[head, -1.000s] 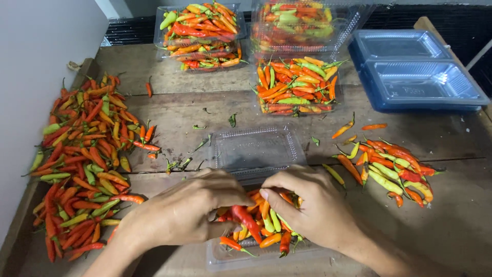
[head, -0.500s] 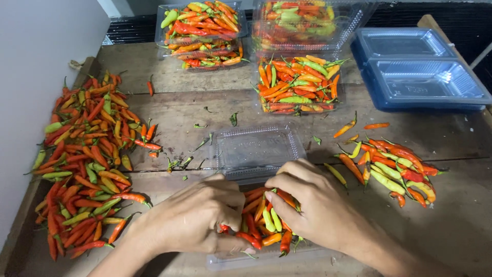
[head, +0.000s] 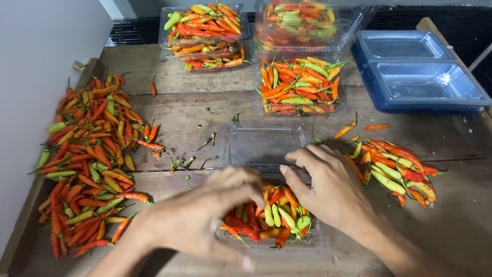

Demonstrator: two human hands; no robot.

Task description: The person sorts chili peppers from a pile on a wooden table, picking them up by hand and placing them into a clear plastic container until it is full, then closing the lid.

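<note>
- A clear plastic clamshell tray [head: 318, 241], lying on the wooden table [head: 451, 220] at the near edge, is being worked over by both hands.
- The chillies in the tray [head: 277, 215], red, orange and green, are being covered from the left by the left hand [head: 205, 218], which is blurred; its fingers are being held bent over the heap, and whether any pepper is being gripped cannot be told.
- The same heap is being pressed from the right by the right hand [head: 333, 190], its fingers being spread and laid flat on the peppers, with nothing seen closed inside them.
- The tray's open lid [head: 266, 143] is being left lying flat just beyond the hands, empty and touching the filled half.
- A large loose pile of chillies [head: 87, 159] is being kept at the table's left side, well apart from the tray.
- A smaller loose pile [head: 394, 166] is being kept just right of the right hand.
- A filled, open tray [head: 300, 87] is being kept beyond the lid.
- Two more filled trays are being kept at the far edge, one uncovered [head: 205, 33] and one under a clear lid [head: 307, 23].
- Stacked empty blue trays [head: 420, 77] are being kept at the far right corner.
- Green stems and scraps [head: 205, 143] are being left scattered on the boards between the large pile and the lid.
</note>
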